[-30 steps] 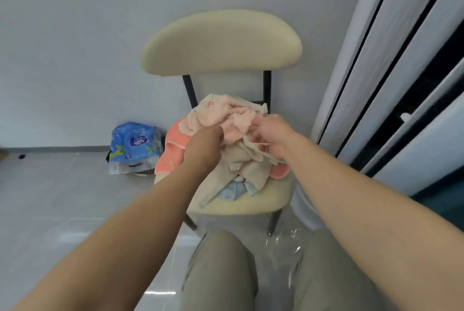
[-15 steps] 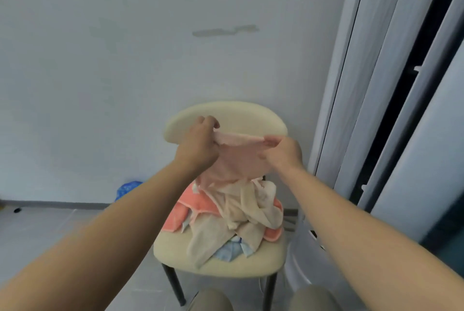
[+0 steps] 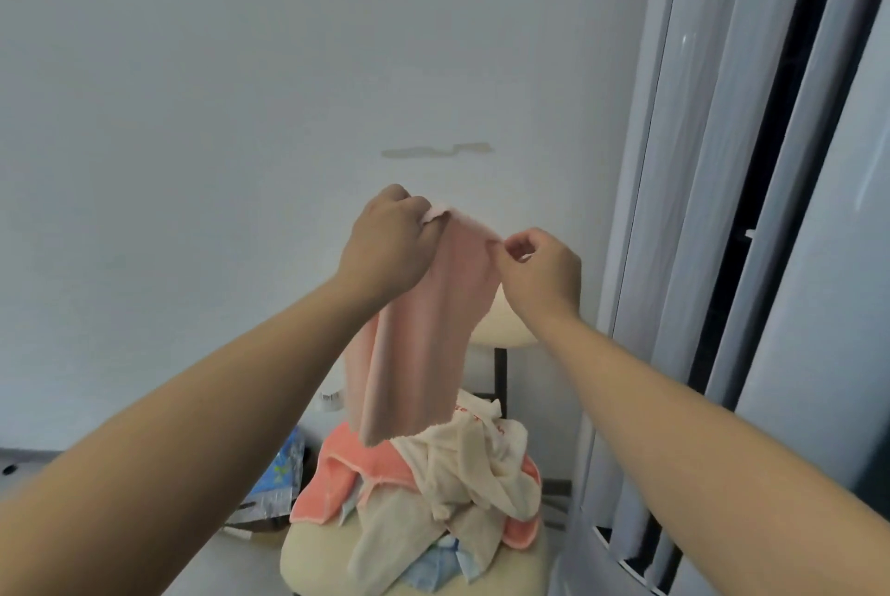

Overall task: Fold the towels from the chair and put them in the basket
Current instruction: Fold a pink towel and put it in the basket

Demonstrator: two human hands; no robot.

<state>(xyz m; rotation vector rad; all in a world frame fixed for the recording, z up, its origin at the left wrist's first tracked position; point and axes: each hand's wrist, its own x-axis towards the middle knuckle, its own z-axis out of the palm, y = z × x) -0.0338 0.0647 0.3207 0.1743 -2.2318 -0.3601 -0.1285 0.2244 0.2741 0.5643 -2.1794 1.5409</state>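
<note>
Head view: a pink towel (image 3: 424,330) is held up above the chair (image 3: 505,326), its top corners pinched by the fingers of the left hand (image 3: 385,248) and right hand (image 3: 539,273). Other towels (image 3: 462,484) are heaped on the seat.

cream chair (image 3: 308,562), heaped towels (image 3: 462,480)

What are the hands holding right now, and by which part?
The pale pink towel, by its top edge: left hand grips one upper corner, right hand pinches the other. The rest hangs down over the towel pile.
</note>
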